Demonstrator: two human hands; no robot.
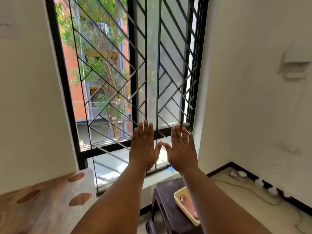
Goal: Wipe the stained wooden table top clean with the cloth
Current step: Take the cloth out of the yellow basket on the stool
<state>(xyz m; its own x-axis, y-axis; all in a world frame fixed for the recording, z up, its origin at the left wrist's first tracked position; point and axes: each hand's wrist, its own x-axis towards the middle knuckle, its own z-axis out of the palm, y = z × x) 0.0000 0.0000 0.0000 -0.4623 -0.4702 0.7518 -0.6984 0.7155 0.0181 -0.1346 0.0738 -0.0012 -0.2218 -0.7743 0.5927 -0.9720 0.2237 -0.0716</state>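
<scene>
Both forearms reached out from the camera, the left hand (143, 147) and right hand (181, 149) raised flat with fingers straight, holding nothing. The stained counter (42, 206) lay low at the left, and the cloth (189, 205) sat in a tray (179, 198) on a stool (167, 210) at the right. Wiping probably called for fetching the cloth first, then pressing it flat across the stains.

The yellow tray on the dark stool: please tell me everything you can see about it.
The yellow tray is a shallow, pale yellow basket that looks like plastic, with a raised rim. It rests tilted on top of the dark stool, at the lower right, below the window. A pink patterned cloth lies inside it. The right forearm hides part of it. No hand touches it.
</scene>
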